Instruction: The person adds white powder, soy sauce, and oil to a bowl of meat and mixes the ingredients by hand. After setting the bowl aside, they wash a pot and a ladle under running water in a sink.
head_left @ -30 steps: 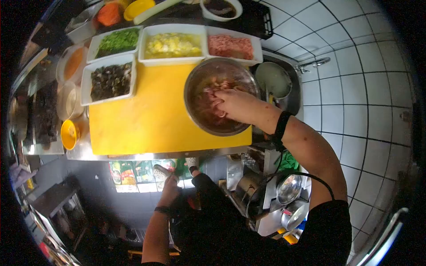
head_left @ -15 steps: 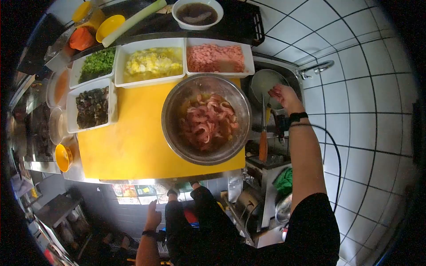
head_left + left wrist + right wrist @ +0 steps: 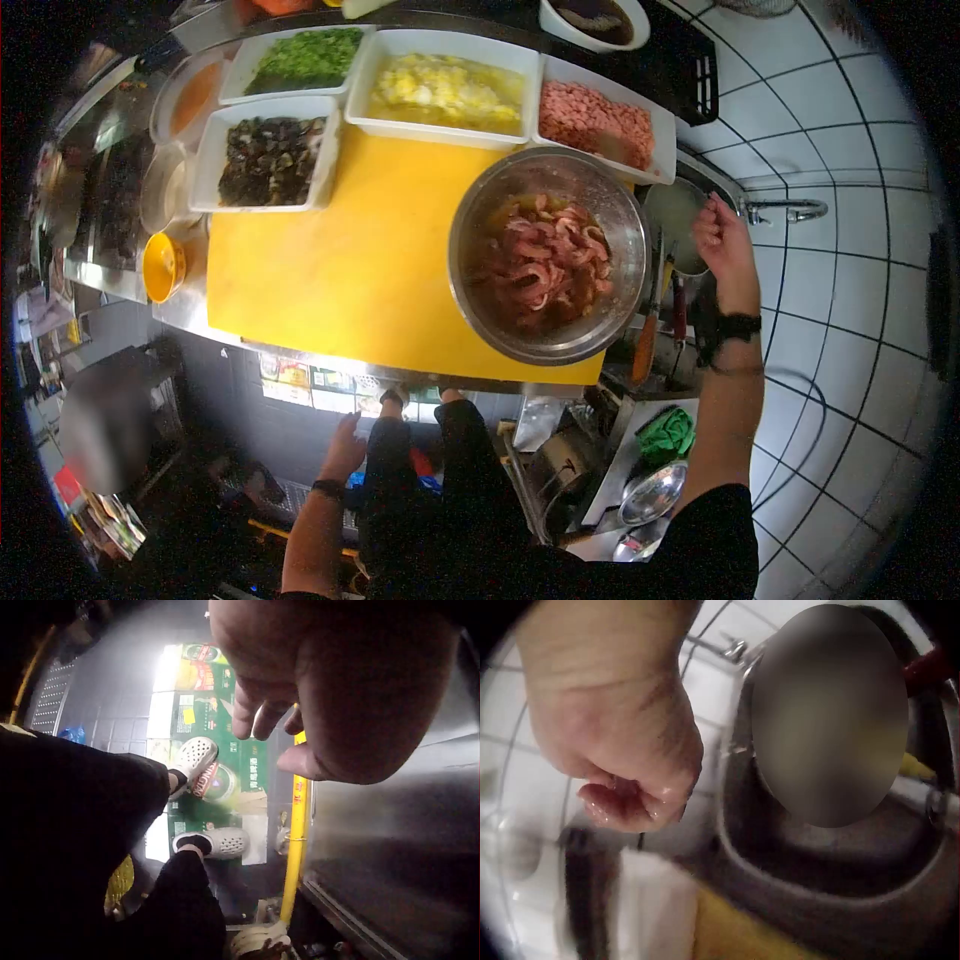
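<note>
My right hand (image 3: 725, 245) is over the sink's edge, right of the metal bowl (image 3: 628, 215) and apart from it. In the right wrist view the right hand (image 3: 615, 742) has curled, wet fingers, with nothing visible in them. Pink meat strips (image 3: 550, 265) lie in liquid inside the bowl, which stands on the right part of the yellow board (image 3: 320, 270). Down beside the legs hangs my left hand (image 3: 343, 450); in the left wrist view that hand (image 3: 337, 682) has loosely bent fingers and holds nothing.
White tubs of chopped greens (image 3: 310, 58), yellow-white pieces (image 3: 450, 92), minced meat (image 3: 595, 125) and dark pieces (image 3: 268, 160) line the board. A faucet (image 3: 790, 210) juts over the sink (image 3: 832, 866), which holds a pot. An orange-handled tool (image 3: 645, 350) lies beside the bowl.
My right hand has left the meat in the bowl and moved right, to the sink, its fingers now curled. The left hand still hangs low. The head view has shifted.
</note>
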Demonstrator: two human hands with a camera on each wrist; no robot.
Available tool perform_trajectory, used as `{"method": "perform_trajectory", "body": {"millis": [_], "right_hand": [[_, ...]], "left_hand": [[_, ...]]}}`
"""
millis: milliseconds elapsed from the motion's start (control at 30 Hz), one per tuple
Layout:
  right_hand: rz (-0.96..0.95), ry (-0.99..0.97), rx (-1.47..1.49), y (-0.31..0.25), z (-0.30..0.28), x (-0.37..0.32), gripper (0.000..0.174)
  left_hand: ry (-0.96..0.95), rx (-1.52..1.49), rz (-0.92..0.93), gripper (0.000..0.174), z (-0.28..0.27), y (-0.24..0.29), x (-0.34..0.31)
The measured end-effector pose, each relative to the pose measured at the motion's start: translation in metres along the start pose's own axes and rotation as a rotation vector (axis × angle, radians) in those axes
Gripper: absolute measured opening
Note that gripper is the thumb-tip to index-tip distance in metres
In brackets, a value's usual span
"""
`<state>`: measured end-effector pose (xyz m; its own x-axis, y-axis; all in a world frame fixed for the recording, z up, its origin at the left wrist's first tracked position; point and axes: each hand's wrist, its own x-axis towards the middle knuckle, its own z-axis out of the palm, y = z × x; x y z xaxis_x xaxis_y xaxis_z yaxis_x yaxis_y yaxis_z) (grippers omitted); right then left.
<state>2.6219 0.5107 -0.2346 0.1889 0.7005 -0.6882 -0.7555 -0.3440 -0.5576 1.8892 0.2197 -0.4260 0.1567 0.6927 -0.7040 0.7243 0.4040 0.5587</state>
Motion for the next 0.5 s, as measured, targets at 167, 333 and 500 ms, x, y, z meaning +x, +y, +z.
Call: {"method": "perform_trajectory", "body": {"millis": [167, 333, 500], "right_hand": [[0.027, -0.08, -0.492, 0.065, 0.133, -0.094, 0.028], [0.086, -0.109, -0.895, 0.133, 0.205, -0.123, 0.028], [-0.088, -0.064, -1.218, 0.146, 0.212, -0.12, 0.027]], "left_hand": [[0.021, -0.13, 0.046, 0.056, 0.01, 0.025, 0.016], [0.128, -0.227, 0.068, 0.04, 0.005, 0.044, 0.025], [0.141, -0.39, 0.013, 0.052, 0.01, -0.009, 0.033]]}}
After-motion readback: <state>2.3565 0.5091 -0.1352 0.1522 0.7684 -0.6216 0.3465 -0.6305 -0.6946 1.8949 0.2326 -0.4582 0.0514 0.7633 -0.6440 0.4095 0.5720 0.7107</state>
